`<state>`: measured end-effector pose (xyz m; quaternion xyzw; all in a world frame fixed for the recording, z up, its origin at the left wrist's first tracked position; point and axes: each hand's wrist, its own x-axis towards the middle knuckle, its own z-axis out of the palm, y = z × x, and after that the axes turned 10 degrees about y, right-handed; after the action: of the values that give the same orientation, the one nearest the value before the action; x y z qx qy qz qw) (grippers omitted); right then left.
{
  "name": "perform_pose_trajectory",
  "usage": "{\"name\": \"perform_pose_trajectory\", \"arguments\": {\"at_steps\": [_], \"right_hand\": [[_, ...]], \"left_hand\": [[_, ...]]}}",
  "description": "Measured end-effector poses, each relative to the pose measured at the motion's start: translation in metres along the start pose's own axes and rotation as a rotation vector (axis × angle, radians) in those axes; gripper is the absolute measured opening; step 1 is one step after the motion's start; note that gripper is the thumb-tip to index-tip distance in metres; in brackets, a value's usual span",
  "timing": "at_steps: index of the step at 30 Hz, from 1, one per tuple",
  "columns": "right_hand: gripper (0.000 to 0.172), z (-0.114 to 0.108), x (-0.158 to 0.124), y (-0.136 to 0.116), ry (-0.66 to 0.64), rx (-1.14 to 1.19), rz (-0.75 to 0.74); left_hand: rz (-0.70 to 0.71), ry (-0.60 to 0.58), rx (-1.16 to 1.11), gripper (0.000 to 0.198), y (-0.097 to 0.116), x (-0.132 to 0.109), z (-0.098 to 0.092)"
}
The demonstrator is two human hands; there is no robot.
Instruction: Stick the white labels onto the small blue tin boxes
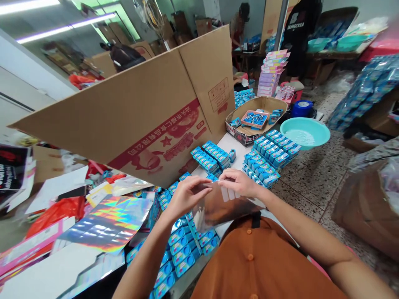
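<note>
I'm pinching a clear plastic sleeve (226, 205) in both hands, low centre of frame, just above my orange buttoned shirt (249, 265). My left hand (187, 195) is gripping its upper left edge and my right hand (238, 182) is gripping the upper right edge, with the fingers (205, 182) of both hands closed on the film and almost meeting. The film is thin, glossy and slightly creased, with white rectangular patches near the top; I can't tell if those are print or glare. Directly below, small blue-and-white boxes (182, 245) are packed in tight rows on a white table (232, 145), and more rows (268, 155) are sitting toward centre right. A big corrugated cardboard sheet (124, 120) with red print is standing up, tilted, at upper centre-left. Lower left, a holographic foil sheet (109, 220) is lying beside a crumpled red plastic bag (59, 216). Upper centre-right, an open cardboard box (237, 124) is holding a pink tray (254, 119) of blue items. A round turquoise plastic basin (304, 133) is sitting on the speckled terrazzo floor (305, 182) at right, and a brown cardboard carton (364, 211) is sitting at lower right.
</note>
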<state>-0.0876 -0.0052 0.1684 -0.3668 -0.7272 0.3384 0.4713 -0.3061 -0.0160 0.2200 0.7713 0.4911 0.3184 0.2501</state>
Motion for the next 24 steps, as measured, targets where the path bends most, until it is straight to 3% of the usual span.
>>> {"name": "perform_pose_trajectory", "arguments": {"at_steps": [5, 9, 13, 24], "right_hand": [[0.018, 0.001, -0.004, -0.003, 0.033, -0.051, 0.008], [0.029, 0.0, -0.003, -0.008, 0.154, -0.302, -0.241], [0.029, 0.002, -0.004, -0.011, 0.107, -0.495, -0.43], [0.026, 0.007, -0.015, -0.003, 0.176, -0.518, -0.504]], "left_hand": [[-0.138, -0.017, -0.158, 0.021, -0.001, -0.002, 0.006], [-0.267, 0.001, -0.256, 0.028, -0.001, -0.003, 0.012], [-0.325, 0.022, -0.331, 0.037, -0.001, -0.001, 0.017], [-0.539, 0.042, -0.513, 0.037, 0.001, -0.001, 0.021]]}}
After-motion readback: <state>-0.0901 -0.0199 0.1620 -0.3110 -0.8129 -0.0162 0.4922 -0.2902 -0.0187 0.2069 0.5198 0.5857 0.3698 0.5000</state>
